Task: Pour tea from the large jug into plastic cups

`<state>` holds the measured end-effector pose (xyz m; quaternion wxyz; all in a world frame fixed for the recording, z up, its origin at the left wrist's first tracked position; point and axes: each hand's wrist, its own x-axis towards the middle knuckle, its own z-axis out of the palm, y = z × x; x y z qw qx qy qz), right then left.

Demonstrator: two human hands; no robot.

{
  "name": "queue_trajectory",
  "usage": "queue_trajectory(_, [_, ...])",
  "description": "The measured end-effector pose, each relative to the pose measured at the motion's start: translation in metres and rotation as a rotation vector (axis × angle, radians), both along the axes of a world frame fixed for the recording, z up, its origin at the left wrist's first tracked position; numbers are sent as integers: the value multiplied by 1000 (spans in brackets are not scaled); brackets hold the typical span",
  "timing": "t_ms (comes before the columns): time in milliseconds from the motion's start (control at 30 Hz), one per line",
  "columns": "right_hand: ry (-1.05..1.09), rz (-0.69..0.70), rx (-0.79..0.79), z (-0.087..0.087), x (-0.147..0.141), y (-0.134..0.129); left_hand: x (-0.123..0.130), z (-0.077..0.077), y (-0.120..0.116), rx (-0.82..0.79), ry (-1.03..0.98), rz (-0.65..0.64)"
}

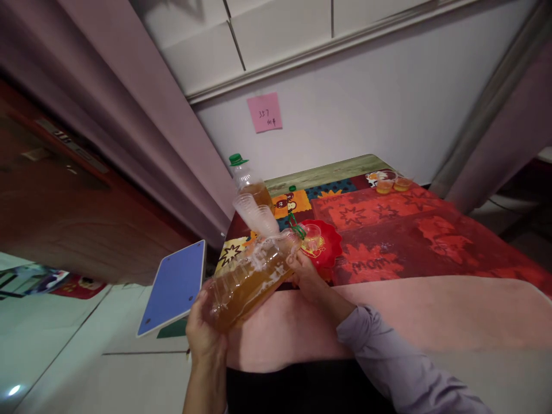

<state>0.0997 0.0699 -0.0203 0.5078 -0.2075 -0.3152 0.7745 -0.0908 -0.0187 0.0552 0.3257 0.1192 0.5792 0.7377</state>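
Bottle [254,277] of amber liquid [245,302] tilts in both hands [307,276].

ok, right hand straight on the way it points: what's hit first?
The tilted bottle, which the right hand touches near its neck. Beyond it in that line, probably the stacked cups, though depth is unclear.

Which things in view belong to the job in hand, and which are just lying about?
Likely part of the job:
tilted bottle, held by the left hand and right hand
clear cup on the red plate
stacked clear cups
two part-filled cups

Likely just about:
capped bottle, perhaps a spare
small green item, probably a cap
pink note
blue board
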Motion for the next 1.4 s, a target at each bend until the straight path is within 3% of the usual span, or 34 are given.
queue_trajectory(733, [40,-26,-35,0,-1,0,10,15,3,-16,-49,48])
queue_trajectory(1400, [17,-41,-47,-1,-2,0,10,15,2,9,-54,39])
